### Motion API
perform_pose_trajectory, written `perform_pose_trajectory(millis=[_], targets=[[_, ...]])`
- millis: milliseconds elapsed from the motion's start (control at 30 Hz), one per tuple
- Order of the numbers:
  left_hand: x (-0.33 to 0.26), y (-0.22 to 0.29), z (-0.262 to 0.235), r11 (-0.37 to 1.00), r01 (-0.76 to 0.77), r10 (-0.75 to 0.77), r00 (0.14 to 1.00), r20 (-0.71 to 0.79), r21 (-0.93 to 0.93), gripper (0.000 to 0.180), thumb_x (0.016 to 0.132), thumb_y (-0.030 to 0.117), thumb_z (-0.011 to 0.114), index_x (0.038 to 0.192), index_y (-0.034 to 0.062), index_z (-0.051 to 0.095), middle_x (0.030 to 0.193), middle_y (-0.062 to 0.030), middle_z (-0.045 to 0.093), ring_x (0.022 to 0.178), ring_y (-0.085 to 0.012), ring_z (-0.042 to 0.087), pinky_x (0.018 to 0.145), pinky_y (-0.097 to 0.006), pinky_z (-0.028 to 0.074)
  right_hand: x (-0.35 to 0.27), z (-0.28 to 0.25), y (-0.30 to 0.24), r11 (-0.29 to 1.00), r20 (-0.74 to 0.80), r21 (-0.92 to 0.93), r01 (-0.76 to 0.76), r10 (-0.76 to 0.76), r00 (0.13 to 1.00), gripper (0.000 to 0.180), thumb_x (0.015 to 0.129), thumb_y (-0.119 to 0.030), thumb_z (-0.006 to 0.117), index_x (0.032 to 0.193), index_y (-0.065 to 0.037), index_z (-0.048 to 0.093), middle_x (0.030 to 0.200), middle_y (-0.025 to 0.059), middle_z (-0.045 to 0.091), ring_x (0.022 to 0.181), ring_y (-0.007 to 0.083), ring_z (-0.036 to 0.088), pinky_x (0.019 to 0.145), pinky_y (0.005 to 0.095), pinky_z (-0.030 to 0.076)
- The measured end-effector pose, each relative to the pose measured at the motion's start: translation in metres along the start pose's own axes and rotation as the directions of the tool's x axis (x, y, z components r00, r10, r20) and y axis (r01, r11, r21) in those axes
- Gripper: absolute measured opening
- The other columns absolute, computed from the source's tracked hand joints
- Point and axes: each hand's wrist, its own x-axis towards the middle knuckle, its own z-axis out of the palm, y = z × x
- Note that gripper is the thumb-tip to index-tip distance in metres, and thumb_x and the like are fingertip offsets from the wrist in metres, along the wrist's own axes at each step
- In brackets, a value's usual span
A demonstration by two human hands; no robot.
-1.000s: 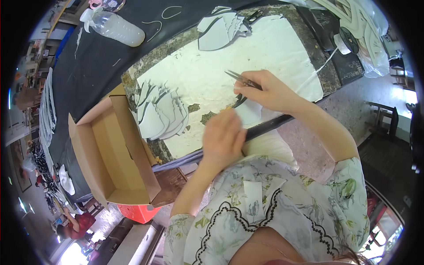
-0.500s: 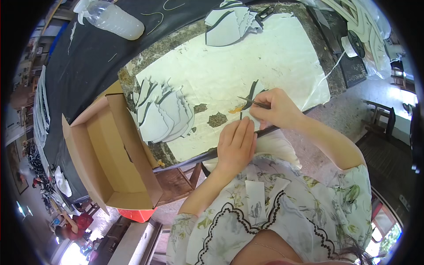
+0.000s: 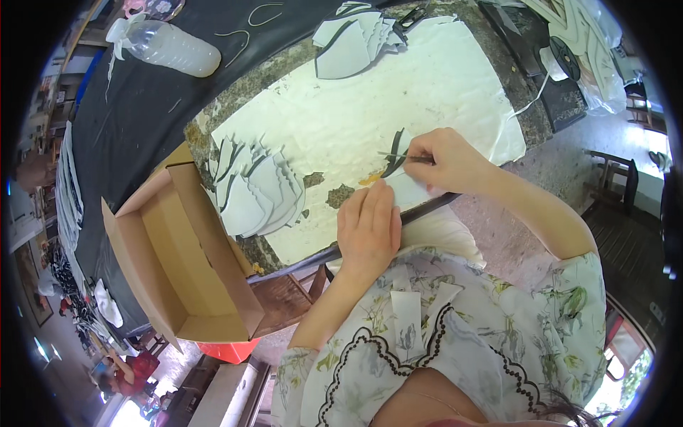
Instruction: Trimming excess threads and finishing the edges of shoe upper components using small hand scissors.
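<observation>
My right hand is closed round a thin pointed metal tool, its tip directed left. Under and beside the tool lies a pale cut piece with a dark strip along its edge. My left hand rests flat at the board's near edge, fingers stretched out and side by side, fingertips close to the piece's left side. Whether they touch it cannot be made out. Further left is a fanned stack of similar pale pieces with dark edging. Another such stack lies at the far side.
Worn white paper covers the board. An open cardboard box stands left of it. A bottle of cloudy liquid lies on the dark cloth. At the far right are a spool of white tape and black-handled scissors or clippers.
My right hand has lifted slightly away from the left hand, uncovering more of the pale piece. My left hand has shifted a little left. The whole view has shifted slightly.
</observation>
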Motion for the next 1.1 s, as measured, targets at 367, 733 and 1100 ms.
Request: perform_pose_trajectory(millis=[367,733,1100], targets=[[0.008,0.003,0.001,0.991,-0.035,0.030,0.999,0.044,0.127,0.044,0.081,0.009,0.067,0.124,0.0033,0.062,0.120,-0.0099,0.060,0.106,-0.0281,0.055,0.092,-0.040,0.040,0.014,-0.008,0.010,0.949,0.048,-0.256,0.184,-0.178,0.983,0.019,0.078,-0.016,0.064,0.073,0.003,0.063,0.065,0.0181,0.062,0.062,0.0350,0.061,0.059,0.0407,0.047],[0.029,0.007,-0.015,0.971,-0.153,0.110,0.967,0.230,0.182,0.056,0.074,0.014,0.066,0.128,-0.0006,0.057,0.115,-0.0122,0.056,0.102,-0.0285,0.052,0.091,-0.040,0.041,0.013,0.002,0.010,0.894,-0.032,-0.403,0.195,-0.226,0.974,0.019,0.080,-0.017,0.066,0.077,0.001,0.063,0.068,0.0171,0.064,0.063,0.0334,0.062,0.059,0.0380,0.048],[0.035,0.008,-0.006,0.950,-0.263,0.210,0.938,0.275,0.172,0.053,0.075,0.008,0.059,0.123,-0.0119,0.054,0.109,-0.0163,0.054,0.100,-0.0295,0.054,0.087,-0.037,0.047,0.033,-0.036,0.012,0.947,0.213,-0.230,0.224,-0.175,0.961,0.017,0.078,-0.014,0.065,0.073,0.002,0.061,0.061,0.0131,0.061,0.057,0.0247,0.064,0.057,0.0356,0.048]])
